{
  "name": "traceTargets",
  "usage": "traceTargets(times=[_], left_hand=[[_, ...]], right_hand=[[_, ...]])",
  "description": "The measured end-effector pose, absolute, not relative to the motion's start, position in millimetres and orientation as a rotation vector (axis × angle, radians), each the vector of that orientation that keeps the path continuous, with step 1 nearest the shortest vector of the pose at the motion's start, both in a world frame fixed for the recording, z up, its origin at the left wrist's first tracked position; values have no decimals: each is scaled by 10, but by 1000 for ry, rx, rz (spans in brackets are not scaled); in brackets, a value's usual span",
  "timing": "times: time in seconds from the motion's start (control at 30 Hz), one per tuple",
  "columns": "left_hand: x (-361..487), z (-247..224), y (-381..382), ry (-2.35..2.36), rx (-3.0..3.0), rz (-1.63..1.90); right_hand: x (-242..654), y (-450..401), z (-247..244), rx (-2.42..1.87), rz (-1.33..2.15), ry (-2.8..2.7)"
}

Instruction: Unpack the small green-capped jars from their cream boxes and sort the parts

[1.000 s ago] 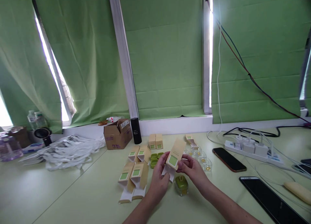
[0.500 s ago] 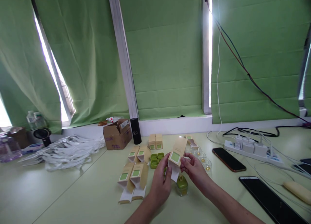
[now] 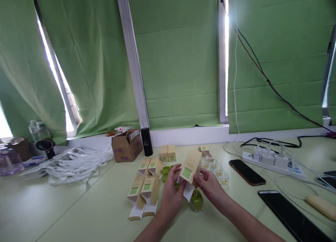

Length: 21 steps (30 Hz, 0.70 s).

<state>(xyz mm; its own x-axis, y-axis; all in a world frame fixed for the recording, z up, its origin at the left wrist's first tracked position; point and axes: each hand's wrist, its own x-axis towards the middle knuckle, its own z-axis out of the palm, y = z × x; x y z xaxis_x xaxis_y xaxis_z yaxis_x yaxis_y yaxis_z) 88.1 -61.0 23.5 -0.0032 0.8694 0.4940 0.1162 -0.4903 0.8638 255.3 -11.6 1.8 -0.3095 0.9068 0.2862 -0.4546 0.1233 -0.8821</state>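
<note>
A small cream paper box (image 3: 192, 162) with a green square on its face is held up between both hands, its white flap hanging below. My right hand (image 3: 211, 186) pinches the box's right edge. My left hand (image 3: 172, 193) is at its left side, thumb and fingers curled around the flap end. Just under the box stands a small green-topped clear container (image 3: 196, 200) with a loop on top. Behind my left hand, green lids (image 3: 166, 170) sit grouped, partly hidden. To the left, several similar cream boxes (image 3: 151, 189) stand with their flaps open.
Two closed cream boxes (image 3: 168, 153) stand farther back. Clear cups (image 3: 219, 172) lie right of the hands. A phone (image 3: 247, 172), a tablet (image 3: 291, 214) and a power strip (image 3: 273, 163) with cables occupy the right. A cardboard carton (image 3: 126, 149), black cylinder (image 3: 146, 141) and white straps (image 3: 70, 165) are left.
The box in my hands has turned and opened from a flatter shape into a fuller one, with its side now showing. Both hands have shifted slightly around it.
</note>
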Motion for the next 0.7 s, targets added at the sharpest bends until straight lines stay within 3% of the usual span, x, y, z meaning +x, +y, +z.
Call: traceTargets(times=[0.43, 0.7], left_hand=[[897, 210, -583, 768, 1399, 1563], [778, 213, -512, 982, 1240, 1580]], right_hand=[[2578, -249, 205, -484, 1597, -1106], [2623, -214, 177, -631, 1515, -1032]])
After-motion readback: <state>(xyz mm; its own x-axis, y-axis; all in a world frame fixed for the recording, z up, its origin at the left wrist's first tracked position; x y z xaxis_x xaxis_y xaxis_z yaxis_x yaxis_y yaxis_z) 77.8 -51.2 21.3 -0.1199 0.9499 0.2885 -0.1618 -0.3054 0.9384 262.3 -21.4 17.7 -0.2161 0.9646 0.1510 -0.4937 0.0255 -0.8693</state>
